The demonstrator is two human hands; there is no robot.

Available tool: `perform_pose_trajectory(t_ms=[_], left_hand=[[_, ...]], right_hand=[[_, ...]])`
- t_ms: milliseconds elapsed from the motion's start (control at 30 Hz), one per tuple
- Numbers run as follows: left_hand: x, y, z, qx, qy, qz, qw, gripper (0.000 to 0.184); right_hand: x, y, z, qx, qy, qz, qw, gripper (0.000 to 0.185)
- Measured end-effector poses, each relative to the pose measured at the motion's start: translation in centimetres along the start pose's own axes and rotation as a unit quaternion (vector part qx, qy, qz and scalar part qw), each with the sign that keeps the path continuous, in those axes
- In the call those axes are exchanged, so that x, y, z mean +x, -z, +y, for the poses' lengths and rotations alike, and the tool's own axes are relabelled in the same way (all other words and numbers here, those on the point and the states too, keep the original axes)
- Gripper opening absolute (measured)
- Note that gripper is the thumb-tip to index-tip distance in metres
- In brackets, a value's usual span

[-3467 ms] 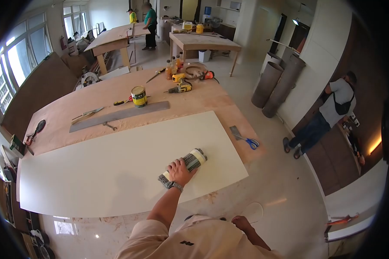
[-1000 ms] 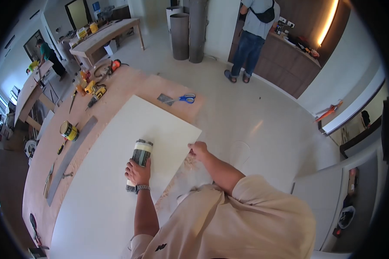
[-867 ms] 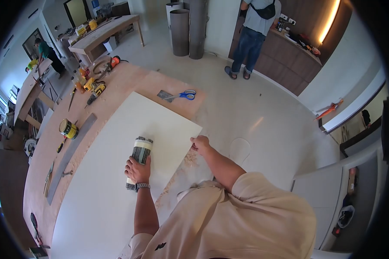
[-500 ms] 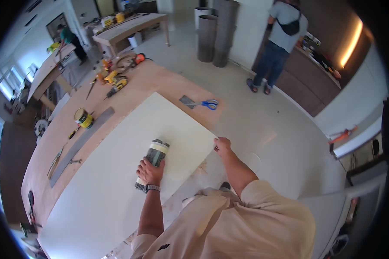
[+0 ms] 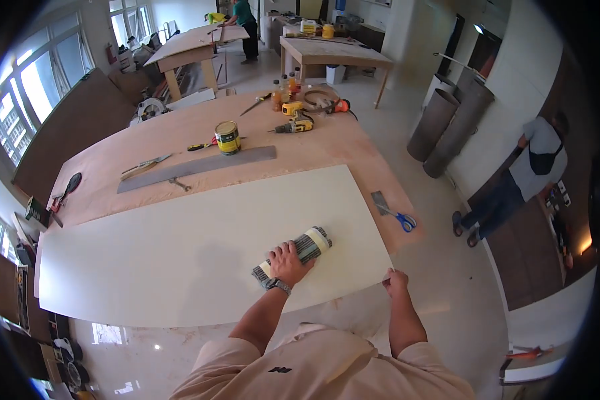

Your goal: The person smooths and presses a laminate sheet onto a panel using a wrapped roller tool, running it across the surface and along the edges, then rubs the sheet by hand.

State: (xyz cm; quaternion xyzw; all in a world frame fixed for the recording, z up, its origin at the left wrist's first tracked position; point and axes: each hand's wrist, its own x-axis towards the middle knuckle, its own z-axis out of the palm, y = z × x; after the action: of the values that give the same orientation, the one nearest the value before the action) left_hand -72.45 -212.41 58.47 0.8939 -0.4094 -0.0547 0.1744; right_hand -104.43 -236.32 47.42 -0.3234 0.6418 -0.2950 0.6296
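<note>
My left hand [image 5: 290, 265], a watch at its wrist, is wrapped over a striped cloth roll [image 5: 315, 244] in dark grey and cream. The roll lies on a large white sheet [image 5: 160, 253], towards its right end. At the sheet's near right corner, my right hand [image 5: 397, 281] pinches the edge between thumb and fingers. Beyond that corner, blue-handled scissors [image 5: 405, 220] lie beside a small grey piece [image 5: 379, 202] on the wooden tabletop [image 5: 173, 137].
Behind the sheet lie a long grey strip [image 5: 200, 168], a yellow can [image 5: 227, 138], a drill [image 5: 295, 125] and several bottles [image 5: 284, 92]. A person [image 5: 533, 167] stands at the right by a brown cabinet. Another person [image 5: 245, 27] is at a far table.
My view has swung round, so the sheet now stretches across to the left. The left hand stays on the roll and the right hand stays at the sheet's corner.
</note>
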Motion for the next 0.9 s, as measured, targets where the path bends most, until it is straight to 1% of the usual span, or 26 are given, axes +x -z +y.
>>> perform_pose_trajectory(t_ms=[67,167,267,367,467,567,667,767,867,900], left_hand=[[0.1,-0.3,-0.1,-0.003,0.001,0.001,1.0,0.09],[0.1,-0.4,-0.2,-0.006,-0.001,-0.002,1.0,0.09],[0.2,-0.6,-0.3,-0.003,-0.003,0.007,1.0,0.09],[0.0,-0.5,-0.4,-0.008,-0.003,0.005,1.0,0.091],[0.4,-0.4,-0.2,-0.008,0.0,0.002,1.0,0.091],[0.2,-0.4,-0.2,-0.002,-0.001,0.0,1.0,0.091],[-0.1,-0.6,-0.3,0.004,-0.002,-0.003,1.0,0.092],[0.4,-0.3,0.0,0.005,-0.001,-0.004,1.0,0.092],[-0.2,-0.4,0.0,0.005,-0.007,0.008,1.0,0.09],[-0.1,-0.5,0.0,0.002,-0.009,0.011,1.0,0.089]], right_hand=[[-0.3,0.2,-0.1,0.053,-0.023,-0.007,0.998,0.03],[-0.1,0.1,0.0,0.073,-0.05,0.014,0.996,0.028],[-1.6,-0.5,-0.9,0.049,-0.059,0.021,0.997,0.024],[-0.6,0.0,-0.3,0.052,-0.061,0.001,0.997,0.024],[-1.6,-0.2,-1.4,-0.001,-0.066,0.001,0.998,0.024],[-0.6,0.3,-0.3,0.013,-0.038,-0.019,0.999,0.023],[-1.5,0.4,-0.2,0.01,-0.019,-0.034,0.999,0.021],[-1.2,0.4,-0.6,-0.007,-0.029,-0.055,0.998,0.02],[-1.8,0.0,-1.0,-0.035,-0.017,-0.036,0.999,0.025],[-2.5,-0.1,-1.2,-0.065,-0.005,-0.029,0.997,0.025]])
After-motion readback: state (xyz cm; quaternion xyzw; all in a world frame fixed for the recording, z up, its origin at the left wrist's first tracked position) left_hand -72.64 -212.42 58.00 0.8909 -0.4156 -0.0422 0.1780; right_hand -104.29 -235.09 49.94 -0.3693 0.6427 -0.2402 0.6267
